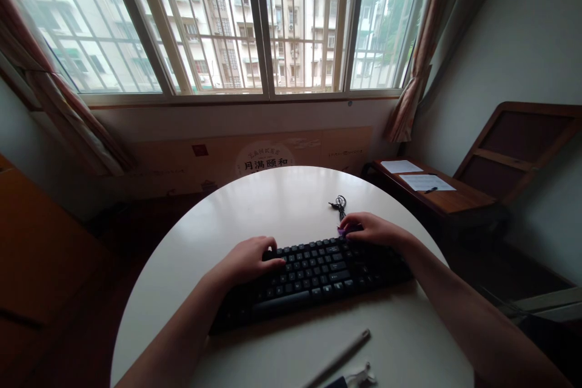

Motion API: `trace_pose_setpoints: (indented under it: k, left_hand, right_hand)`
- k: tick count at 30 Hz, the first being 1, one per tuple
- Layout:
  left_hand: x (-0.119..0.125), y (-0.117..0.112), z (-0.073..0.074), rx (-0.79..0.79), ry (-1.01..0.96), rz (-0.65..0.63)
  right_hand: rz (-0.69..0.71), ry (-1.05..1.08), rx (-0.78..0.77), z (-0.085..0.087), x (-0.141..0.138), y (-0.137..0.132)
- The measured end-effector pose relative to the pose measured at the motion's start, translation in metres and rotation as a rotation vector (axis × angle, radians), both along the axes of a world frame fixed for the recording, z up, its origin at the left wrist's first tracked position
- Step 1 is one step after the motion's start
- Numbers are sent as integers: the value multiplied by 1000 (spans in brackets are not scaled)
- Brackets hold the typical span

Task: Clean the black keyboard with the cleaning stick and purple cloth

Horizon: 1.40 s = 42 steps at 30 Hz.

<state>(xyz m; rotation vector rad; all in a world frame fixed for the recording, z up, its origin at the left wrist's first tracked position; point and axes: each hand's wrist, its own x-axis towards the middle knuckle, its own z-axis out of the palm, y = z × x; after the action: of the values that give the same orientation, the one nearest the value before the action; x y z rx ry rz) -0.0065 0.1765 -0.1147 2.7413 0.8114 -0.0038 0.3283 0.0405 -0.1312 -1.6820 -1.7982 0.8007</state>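
Note:
A black keyboard (pixel 313 276) lies at a slant across the white round table. My left hand (pixel 252 260) rests over its left part, the thumb on the keys and the fingers bent at the back edge, gripping it. At the back edge, towards the right, my right hand (pixel 373 229) has its fingers closed on a small purple thing (pixel 348 230), mostly hidden under them, so its kind cannot be made out. Just behind this hand lies a bundled black cable (pixel 339 206).
On the white table (pixel 182 267), near me, lie a pale grey stick-like tool (pixel 341 356) and another tool with a dark handle and whitish head (pixel 357 377). A wooden chair (pixel 473 197) at right holds paper sheets (pixel 427 182) and a black pen (pixel 431 190). Barred windows stand ahead.

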Motion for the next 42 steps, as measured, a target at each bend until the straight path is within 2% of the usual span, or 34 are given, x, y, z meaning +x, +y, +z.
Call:
trace_pose_setpoints:
  k: [5,16,22,27,31,34,39,42]
  left_hand:
    - [0,0,0,-2,2,-1]
    - [0,0,0,-8,0,1]
    - [0,1,-1,-14,3,-1]
    - [0,0,-1,-14,0,5]
    - [1,-2,2,-11,3,11]
    - [1,-2,3,-9,2,11]
    - [0,0,1,-5,5,2]
    - [0,2,-1,-7,-1,-3]
  right_hand:
    - [29,-179,10,6,-1,-3]
    - [76,-201,74,6,-6,-1]
    - [-145,-357,28,0,-27,3]
    - [-240,-362,21,-9,-34,10]
    - [-264,-333,20,-9,-30,9]
    - [-248,-294,37,-2,-18,5]
    - [-349,-3,123,8,19,-5]
    - [-304,86,126,11,30,-10]
